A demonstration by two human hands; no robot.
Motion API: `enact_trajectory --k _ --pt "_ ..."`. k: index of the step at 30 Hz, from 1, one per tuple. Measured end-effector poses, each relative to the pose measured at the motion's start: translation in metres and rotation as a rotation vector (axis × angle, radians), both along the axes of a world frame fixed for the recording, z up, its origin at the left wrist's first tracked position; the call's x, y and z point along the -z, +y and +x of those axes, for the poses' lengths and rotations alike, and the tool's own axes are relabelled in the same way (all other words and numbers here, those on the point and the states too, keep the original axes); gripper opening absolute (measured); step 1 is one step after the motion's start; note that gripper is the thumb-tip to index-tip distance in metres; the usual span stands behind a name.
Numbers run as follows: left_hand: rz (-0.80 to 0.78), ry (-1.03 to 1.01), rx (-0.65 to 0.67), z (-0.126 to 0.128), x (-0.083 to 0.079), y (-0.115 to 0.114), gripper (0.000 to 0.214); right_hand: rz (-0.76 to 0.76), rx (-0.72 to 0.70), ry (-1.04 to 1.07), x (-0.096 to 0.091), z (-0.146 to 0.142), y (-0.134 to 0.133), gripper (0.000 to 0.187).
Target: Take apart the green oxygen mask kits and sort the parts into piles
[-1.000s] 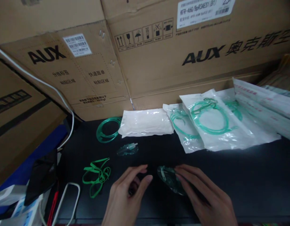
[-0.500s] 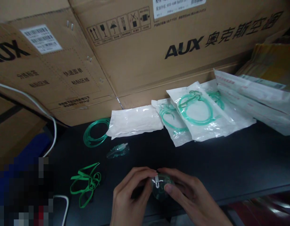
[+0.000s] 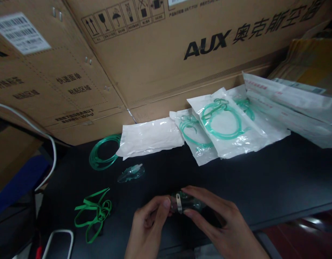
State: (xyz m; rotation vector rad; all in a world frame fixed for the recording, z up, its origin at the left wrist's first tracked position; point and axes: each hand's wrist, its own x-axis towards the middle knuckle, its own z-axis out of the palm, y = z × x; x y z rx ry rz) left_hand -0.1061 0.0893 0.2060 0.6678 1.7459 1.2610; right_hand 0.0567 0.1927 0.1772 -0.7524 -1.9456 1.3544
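The left hand (image 3: 151,221) has thumb and fingers closed at the left end of a clear mask (image 3: 192,205), low centre of the frame; the right hand (image 3: 232,225) grips its wider end. Its long axis runs roughly left-right between both, neither nearer. A green strap (image 3: 100,213) lies lower left on the desk (image 3: 252,187).

We read "AUX 奥克斯空调" in black on the carton's long panel (image 3: 160,79). Handling icons (image 3: 124,18) there too: up arrows, glass, umbrella, three more boxed. Short panel (image 3: 47,104): we get 分拣标签 / 粘贴区域, 快递面单 / 粘贴区域, and "300kgf" below. Barcode sticker (image 3: 21,33) on it: digits too small for us. Red print on the white packet (image 3: 284,91), right: blurred.
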Motion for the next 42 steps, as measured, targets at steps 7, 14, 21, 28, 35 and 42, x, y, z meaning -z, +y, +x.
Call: enact_trajectory --k 7,14,21,28,35,42 --pt "-0.028 -0.082 0.036 0.002 -0.004 0.003 0.038 0.026 -0.001 -0.014 0.004 0.002 0.000 0.036" --pt "-0.030 -0.080 -0.047 0.003 -0.003 0.004 0.031 -0.009 -0.059 -0.032 0.001 0.001 0.005 0.033" --pt "0.010 -0.074 -0.123 0.007 -0.004 0.005 0.023 -0.112 -0.094 -0.089 -0.004 0.002 0.006 0.033" --pt "0.047 -0.007 -0.051 0.006 0.002 0.001 0.021 -0.132 -0.092 -0.104 -0.012 0.002 0.007 0.026" --pt "0.061 0.112 -0.004 0.007 0.005 -0.002 0.013 -0.164 -0.079 -0.127 -0.014 0.001 0.009 0.027" --pt "0.025 0.157 0.010 0.013 0.004 -0.001 0.012 -0.296 -0.078 -0.132 -0.012 -0.003 0.004 0.030"
